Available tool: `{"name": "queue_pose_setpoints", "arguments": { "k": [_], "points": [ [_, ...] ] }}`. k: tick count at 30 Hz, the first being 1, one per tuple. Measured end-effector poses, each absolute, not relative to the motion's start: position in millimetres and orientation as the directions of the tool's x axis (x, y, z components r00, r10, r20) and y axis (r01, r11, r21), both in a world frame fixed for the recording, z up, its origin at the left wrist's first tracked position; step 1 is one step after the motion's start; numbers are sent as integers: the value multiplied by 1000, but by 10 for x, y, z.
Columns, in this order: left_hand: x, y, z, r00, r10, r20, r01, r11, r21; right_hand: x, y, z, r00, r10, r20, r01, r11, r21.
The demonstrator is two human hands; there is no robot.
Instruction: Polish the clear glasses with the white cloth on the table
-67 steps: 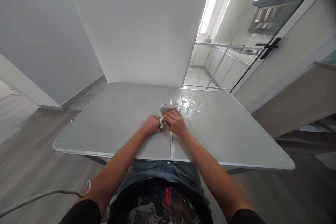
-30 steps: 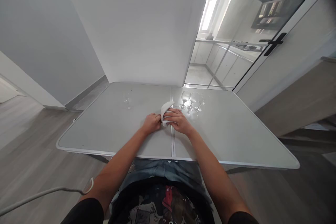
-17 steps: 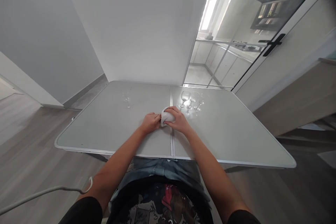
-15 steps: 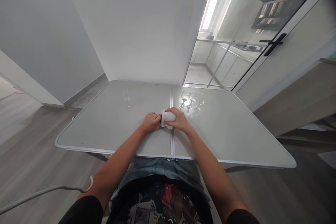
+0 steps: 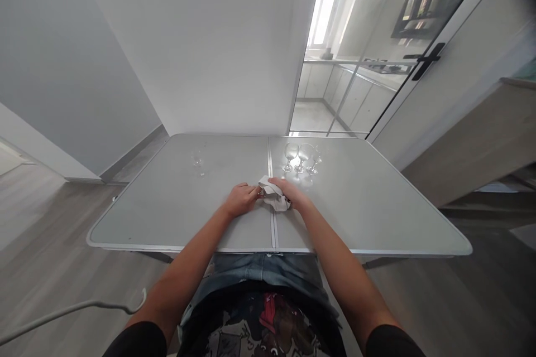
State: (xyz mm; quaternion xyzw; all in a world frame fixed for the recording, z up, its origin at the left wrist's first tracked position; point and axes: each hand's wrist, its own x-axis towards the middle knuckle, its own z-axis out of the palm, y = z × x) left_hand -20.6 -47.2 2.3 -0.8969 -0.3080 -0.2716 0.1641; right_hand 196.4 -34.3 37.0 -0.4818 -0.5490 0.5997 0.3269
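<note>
Over the table's middle seam, my left hand (image 5: 243,199) is closed on the stem end of a wine glass (image 5: 262,192). Only a small shiny part of that glass shows beside the fingers. A crumpled white cloth (image 5: 276,201) covers the rest of it, and my right hand (image 5: 293,194) grips this cloth from the right. Just beyond my right hand stand three clear stemmed wine glasses (image 5: 298,158) in a row. Another clear glass (image 5: 197,160), faint against the surface, stands farther off to the left.
The pale grey folding table (image 5: 355,206) has a metal rim and a seam across it. A white wall (image 5: 218,56) borders its far edge. At the right is a glazed door (image 5: 355,89) with a black handle (image 5: 427,61). A white cable (image 5: 84,305) hangs at lower left.
The cloth has turned from a rounded bundle into a looser, spread shape, lower and to the right. My right hand has shifted slightly rightward; my left hand stays near its place.
</note>
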Motion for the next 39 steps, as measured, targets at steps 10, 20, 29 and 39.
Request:
{"name": "queue_pose_setpoints", "arguments": {
  "k": [10, 20, 29, 39],
  "points": [
    [-219, -416, -19, 553, 520, 651, 705, -708, -32, 1995, -394, 464, -490, 679, 547, 118, 673, -730],
    [-236, -426, -49, 604, 506, 616, 695, -712, -96, 1967, -413, 438, -390, 910, -142, 174, -79, -982],
    [-186, -449, -28, 584, 504, 636, 695, -715, -72, 1905, -357, 361, -239, 970, -52, 88, -32, -996],
    [-207, -407, -57, 396, 546, 738, 738, -668, 98, 1960, -226, 246, -101, 977, -186, -307, -208, -929]
  ]
}}
